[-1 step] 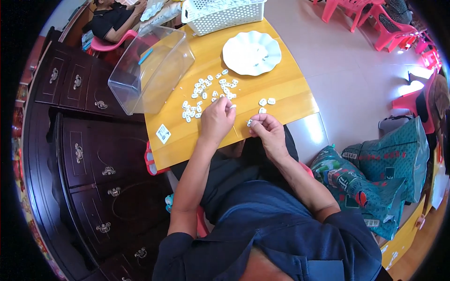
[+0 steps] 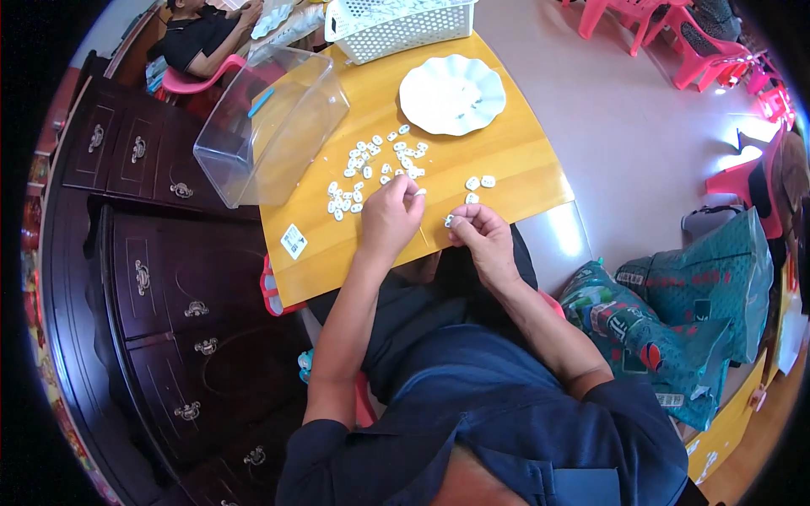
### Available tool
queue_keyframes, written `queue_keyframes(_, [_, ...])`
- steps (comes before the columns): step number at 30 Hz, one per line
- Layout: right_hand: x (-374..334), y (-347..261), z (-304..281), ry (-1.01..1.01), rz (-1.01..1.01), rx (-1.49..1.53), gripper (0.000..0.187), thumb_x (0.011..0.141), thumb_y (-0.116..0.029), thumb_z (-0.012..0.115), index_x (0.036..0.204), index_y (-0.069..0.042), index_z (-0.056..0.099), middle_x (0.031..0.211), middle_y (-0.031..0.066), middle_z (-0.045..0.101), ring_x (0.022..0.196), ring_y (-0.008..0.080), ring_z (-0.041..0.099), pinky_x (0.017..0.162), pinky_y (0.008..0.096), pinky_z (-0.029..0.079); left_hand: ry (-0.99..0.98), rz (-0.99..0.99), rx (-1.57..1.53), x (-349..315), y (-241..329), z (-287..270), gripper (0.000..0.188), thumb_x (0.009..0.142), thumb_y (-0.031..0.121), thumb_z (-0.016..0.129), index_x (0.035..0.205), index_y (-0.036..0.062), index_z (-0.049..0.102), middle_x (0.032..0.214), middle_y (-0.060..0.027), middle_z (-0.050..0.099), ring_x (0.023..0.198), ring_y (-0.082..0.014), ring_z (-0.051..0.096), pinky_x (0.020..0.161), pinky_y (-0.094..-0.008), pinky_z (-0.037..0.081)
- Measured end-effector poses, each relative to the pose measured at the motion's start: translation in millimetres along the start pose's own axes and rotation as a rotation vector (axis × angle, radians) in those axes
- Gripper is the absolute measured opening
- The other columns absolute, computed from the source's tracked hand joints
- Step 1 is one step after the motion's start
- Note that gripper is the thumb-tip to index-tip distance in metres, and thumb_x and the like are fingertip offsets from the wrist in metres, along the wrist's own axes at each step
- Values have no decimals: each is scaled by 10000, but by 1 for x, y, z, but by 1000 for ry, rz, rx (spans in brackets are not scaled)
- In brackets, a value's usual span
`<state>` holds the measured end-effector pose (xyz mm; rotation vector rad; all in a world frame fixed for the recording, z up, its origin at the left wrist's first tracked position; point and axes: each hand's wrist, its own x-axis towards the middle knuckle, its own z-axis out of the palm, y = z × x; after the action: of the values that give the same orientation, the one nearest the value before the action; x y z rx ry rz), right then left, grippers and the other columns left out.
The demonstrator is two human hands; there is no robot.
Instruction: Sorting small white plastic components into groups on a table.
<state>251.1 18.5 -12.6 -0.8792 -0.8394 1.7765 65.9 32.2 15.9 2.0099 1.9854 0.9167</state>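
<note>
Between the thumb and fingertips of my right hand is a small white oval piece with dark spots or holes. My left hand is closed in a pinch, a tiny white thing showing at its fingertips; its kind is too small to make out. Beyond and left of that hand, many similar oval pieces lie loosely scattered on the yellow table. Just past my right hand, a separate group of 3 white pieces rests on the wood.
A scalloped white plate with small bits in it stands farther back. Behind it is a white perforated basket. A clear plastic bin tilts at the left edge. Dark drawers flank the left; green bags the right.
</note>
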Motion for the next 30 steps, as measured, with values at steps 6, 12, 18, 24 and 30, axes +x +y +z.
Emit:
queue_keyframes(6, [0, -3, 0, -1, 24, 31, 117, 969, -92, 674, 1051, -9, 660, 919, 7, 678, 778, 71, 639, 733, 222, 539, -91, -174, -641, -22, 13, -17, 236, 905, -40, 670, 1136, 8, 669, 825, 46, 629, 687, 14, 544, 603, -167, 456])
queue_keyframes(12, [-2, -1, 2, -22, 34, -2, 116, 970, -96, 677, 1053, -17, 664, 922, 3, 680, 774, 67, 640, 723, 219, 537, -174, -279, -914, -37, 16, -23, 243, 902, -59, 669, 1140, -6, 675, 893, 35, 641, 746, 3, 562, 660, -160, 474])
queue_keyframes(18, [-2, 1, 2, -63, 20, -21, 114, 969, -89, 676, 1054, -14, 664, 923, 2, 685, 769, 59, 641, 713, 209, 533, -187, -239, -842, -41, 12, -22, 272, 901, -59, 671, 1167, 0, 670, 891, 39, 639, 744, 2, 559, 672, -162, 485])
queue_keyframes(24, [-2, 1, 2, -25, 37, -13, 110, 969, -86, 677, 1052, -16, 663, 912, 0, 680, 765, 60, 640, 705, 209, 528, -190, -275, -882, -43, 12, -23, 191, 920, -29, 650, 1107, 9, 667, 867, 48, 617, 699, 13, 528, 614, -162, 437])
queue_keyframes(30, [-4, -3, 3, -23, 24, 9, 98, 970, -80, 676, 1050, -25, 667, 882, 11, 681, 749, 73, 643, 697, 216, 526, -155, -309, -922, -48, 5, -21, 185, 936, -9, 644, 1119, 4, 664, 913, 37, 632, 694, -1, 543, 620, -175, 443])
